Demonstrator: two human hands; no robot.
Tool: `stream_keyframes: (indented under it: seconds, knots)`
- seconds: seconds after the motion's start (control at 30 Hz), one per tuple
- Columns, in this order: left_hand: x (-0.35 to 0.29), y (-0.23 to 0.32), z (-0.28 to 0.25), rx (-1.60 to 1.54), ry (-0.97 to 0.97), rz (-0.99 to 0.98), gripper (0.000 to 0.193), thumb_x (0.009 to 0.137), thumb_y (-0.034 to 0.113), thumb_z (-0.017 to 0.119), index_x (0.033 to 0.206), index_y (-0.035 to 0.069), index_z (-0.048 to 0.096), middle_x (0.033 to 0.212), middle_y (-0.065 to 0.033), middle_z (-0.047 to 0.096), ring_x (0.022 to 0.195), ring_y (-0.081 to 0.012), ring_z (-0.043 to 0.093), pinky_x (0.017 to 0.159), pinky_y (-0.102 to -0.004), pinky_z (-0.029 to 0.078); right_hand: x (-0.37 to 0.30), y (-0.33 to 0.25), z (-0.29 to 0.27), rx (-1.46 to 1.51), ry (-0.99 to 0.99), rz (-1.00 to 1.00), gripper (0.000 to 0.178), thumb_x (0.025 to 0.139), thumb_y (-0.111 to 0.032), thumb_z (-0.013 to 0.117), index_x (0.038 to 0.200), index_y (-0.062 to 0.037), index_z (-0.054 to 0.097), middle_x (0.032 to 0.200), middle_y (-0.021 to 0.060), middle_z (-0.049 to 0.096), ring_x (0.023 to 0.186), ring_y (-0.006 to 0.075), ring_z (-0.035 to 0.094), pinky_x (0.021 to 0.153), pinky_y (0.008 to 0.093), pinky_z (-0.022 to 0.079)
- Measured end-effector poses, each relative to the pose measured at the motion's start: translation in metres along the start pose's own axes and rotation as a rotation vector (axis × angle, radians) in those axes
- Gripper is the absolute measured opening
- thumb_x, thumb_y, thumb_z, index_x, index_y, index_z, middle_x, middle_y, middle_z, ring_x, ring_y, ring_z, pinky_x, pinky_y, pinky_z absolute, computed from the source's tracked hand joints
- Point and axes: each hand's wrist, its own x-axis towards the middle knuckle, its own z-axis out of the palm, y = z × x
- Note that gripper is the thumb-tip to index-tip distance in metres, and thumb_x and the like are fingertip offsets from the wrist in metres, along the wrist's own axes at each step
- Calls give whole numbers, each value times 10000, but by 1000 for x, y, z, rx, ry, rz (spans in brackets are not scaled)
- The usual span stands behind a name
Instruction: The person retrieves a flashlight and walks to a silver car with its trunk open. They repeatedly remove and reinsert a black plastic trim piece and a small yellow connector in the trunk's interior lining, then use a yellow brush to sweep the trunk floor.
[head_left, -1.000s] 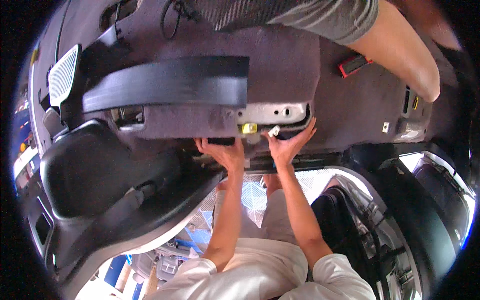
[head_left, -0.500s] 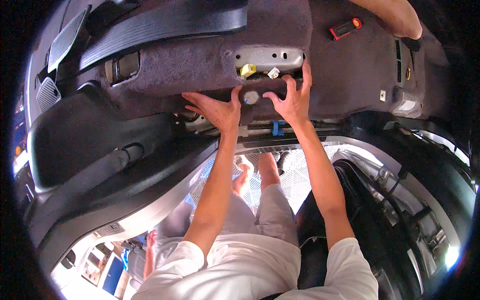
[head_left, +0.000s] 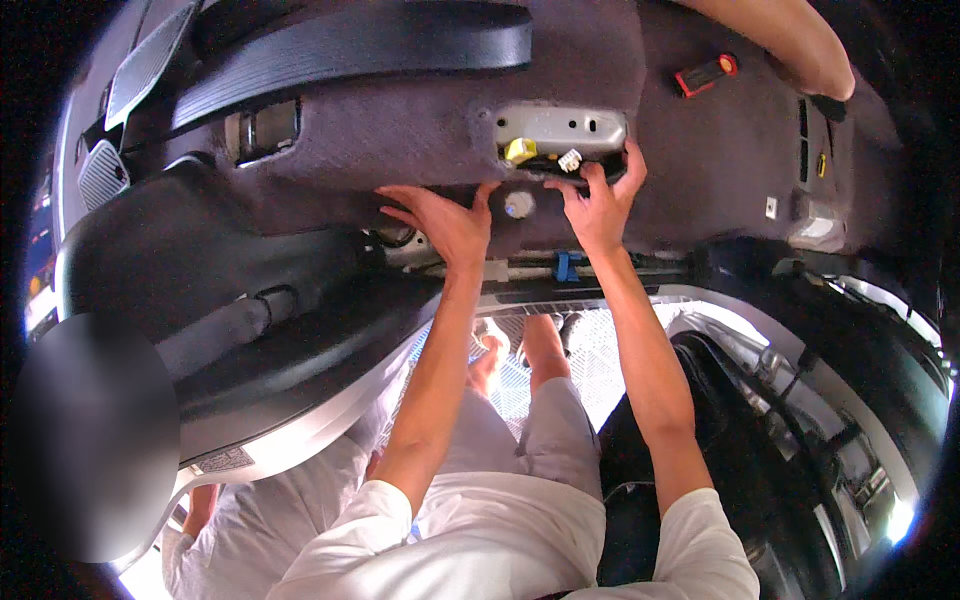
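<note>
Dark floor carpet (head_left: 400,150) spreads in front of me, with a cutout around a silver metal bracket (head_left: 560,128). A yellow connector (head_left: 520,151) and a white connector (head_left: 570,160) stick out of that cutout. My right hand (head_left: 600,212) grips the cutout's near edge, its fingers hooked over and its thumb on the near side. Against a carpet fold further left rests my left hand (head_left: 452,228), thumb and fingers spread wide. Between the hands a pale round patch (head_left: 518,205) shows on the carpet.
A red and black tool (head_left: 706,75) lies on the carpet at the far right, near another person's arm (head_left: 790,40). Black trim (head_left: 260,235) and pedals (head_left: 150,65) stand at left. A blue clip (head_left: 568,266) sits at the sill. Someone in pale clothes is at lower left.
The view has shifted slightly. My right thumb has closed in on the cutout's near edge, and the gap below the bracket looks wider. My left hand stays at the fold.
</note>
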Motion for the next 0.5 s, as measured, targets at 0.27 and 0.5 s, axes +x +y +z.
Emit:
stream_keyframes:
  seconds: [0.27, 0.5]
  knots:
    - [-8, -5, -12, -81, -170, 9, 1573, 627, 625, 898, 1511, -246, -70, 1600, -489, -17, 1554, -544, -58, 1259, -624, -34, -57, -20, -3, -4, -51, 491, 1293, 628, -514, 960, 1577, 16, 259, 1628, 308, 259, 1522, 502, 203, 1231, 618, 158]
    - [-6, 6, -34, -119, -213, -6, 1619, 569, 638, 910, 1533, -214, -72, 1622, -459, -7, 1559, -545, -46, 1254, -640, -25, -76, -23, -4, -187, -289, 409, 1431, 677, -740, 805, 1630, 61, 99, 1668, 354, 153, 1569, 493, 119, 1261, 625, 96]
